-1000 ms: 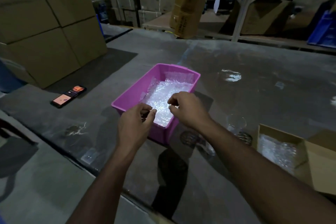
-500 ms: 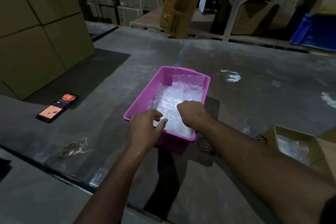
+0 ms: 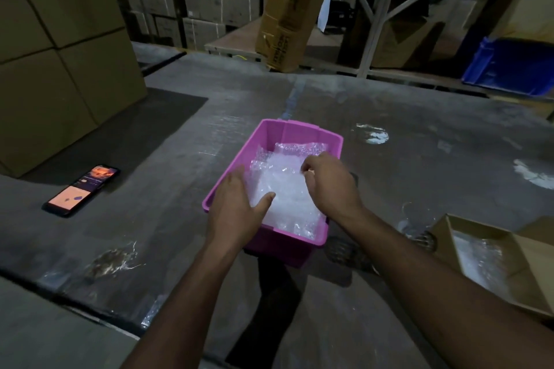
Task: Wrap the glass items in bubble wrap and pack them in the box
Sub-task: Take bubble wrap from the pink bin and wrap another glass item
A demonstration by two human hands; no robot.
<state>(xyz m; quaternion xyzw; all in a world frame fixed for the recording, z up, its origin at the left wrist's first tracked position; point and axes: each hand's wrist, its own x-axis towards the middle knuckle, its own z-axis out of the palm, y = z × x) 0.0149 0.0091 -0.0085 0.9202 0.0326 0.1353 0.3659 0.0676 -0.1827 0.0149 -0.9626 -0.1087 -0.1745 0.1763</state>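
**Head view: both hands in a pink bin of bubble wrap, packing partly done**

Head camera looks down at two bare hands reaching into a pink plastic bin [image 3: 299, 132]. The right hand [image 3: 331, 183] has its fingers [image 3: 308, 165] curled, pinching the bubble wrap [image 3: 284, 189] that fills the bin. The left hand [image 3: 236, 204] lies flatter, fingers fairly straight and thumb spread, pressing on the wrap at the bin's left wall.

Whether glass lies inside this wrap cannot be told. Just right of the bin, on the grey surface [image 3: 180, 249], faint clear glassware [image 3: 419, 237] seems to stand unwrapped, though it is hard to make out. Beyond it, at the right edge, an open cardboard box [image 3: 527, 255] already holds some bubble wrap.

By this showing, wrapping is under way, with glass apparently left to wrap and box.

A lit phone [image 3: 82, 189] lies well to the left.
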